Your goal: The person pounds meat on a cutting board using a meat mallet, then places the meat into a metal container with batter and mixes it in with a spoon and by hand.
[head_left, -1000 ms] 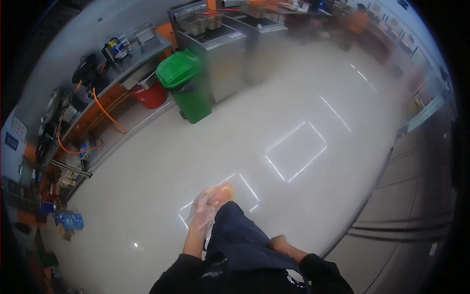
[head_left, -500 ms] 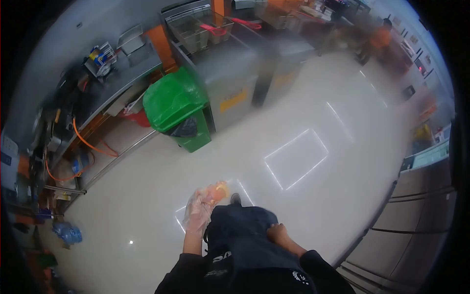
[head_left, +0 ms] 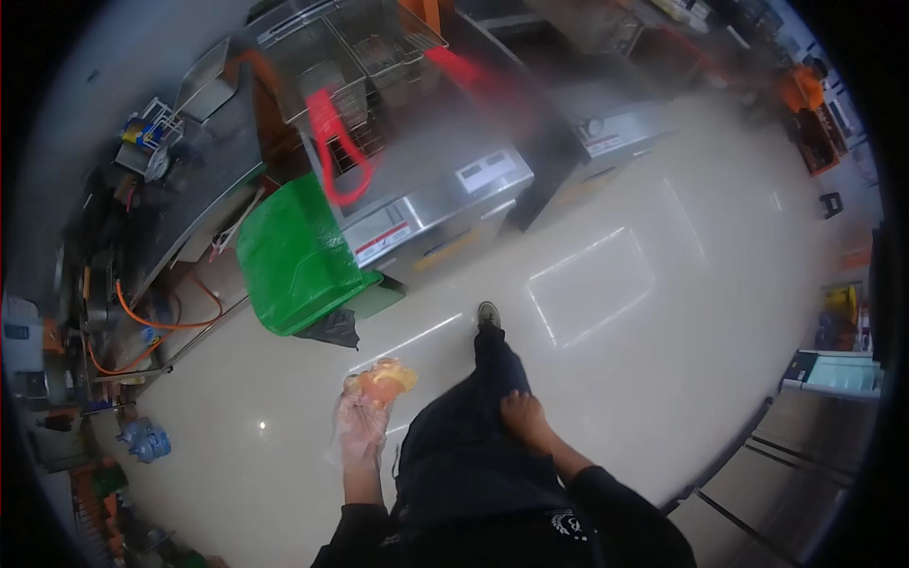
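Food (head_left: 386,381) in gloved L hand (head_left: 365,419), above floor (head_left: 275,483).
Fingers curled at its near end; long axis abt crosswise, free end R. Floor stretches fwd-R; bin (head_left: 295,256) & fryer (head_left: 436,204) edge it fwd-L. R hand (head_left: 525,418) curled by apron (head_left: 473,464), can't tell if holding.

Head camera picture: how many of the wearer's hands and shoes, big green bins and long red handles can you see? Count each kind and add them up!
Hands: 2, left hand holding yellow-orange food, right hand
Shoes: 1, the grey shoe
Big green bins: 1, the green bin
Long red handles: 2, a clear handle and a blurred handle
Total: 6
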Motion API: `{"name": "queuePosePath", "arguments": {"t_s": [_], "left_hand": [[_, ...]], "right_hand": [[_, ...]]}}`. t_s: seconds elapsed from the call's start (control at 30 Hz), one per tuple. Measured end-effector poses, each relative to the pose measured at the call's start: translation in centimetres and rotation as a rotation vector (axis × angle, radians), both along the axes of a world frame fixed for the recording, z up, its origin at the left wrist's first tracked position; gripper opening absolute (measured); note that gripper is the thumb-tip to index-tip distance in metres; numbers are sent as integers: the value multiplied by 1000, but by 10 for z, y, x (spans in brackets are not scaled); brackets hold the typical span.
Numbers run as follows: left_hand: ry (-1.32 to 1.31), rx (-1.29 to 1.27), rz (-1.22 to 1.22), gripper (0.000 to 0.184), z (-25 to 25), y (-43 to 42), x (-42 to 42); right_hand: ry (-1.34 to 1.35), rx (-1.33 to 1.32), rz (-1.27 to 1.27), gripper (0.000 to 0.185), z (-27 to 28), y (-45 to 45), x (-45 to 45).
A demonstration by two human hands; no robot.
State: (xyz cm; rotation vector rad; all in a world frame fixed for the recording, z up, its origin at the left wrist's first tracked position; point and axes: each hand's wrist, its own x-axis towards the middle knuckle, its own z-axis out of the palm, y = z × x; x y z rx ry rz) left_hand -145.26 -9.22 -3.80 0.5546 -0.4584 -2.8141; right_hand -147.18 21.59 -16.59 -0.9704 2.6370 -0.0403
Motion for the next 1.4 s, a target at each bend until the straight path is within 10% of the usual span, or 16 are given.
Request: {"name": "queuePosePath", "arguments": {"t_s": [0.57, 0.97, 1.23, 1.4], "left_hand": [[-212, 107, 195, 19, 0, 9, -123], [-49, 102, -207, 31, -5, 20, -164], [33, -210, -627, 28, -25, 15, -123], [-98, 111, -845, 26, -34, 10, -83]], "right_hand": [[-431, 61, 174, 19, -6, -20, -193], [-498, 10, -197, 27, 63, 19, -167], [-328, -175, -338, 29, -45, 32, -26], [-309, -397, -1070, 27, -66, -22, 111]]}}
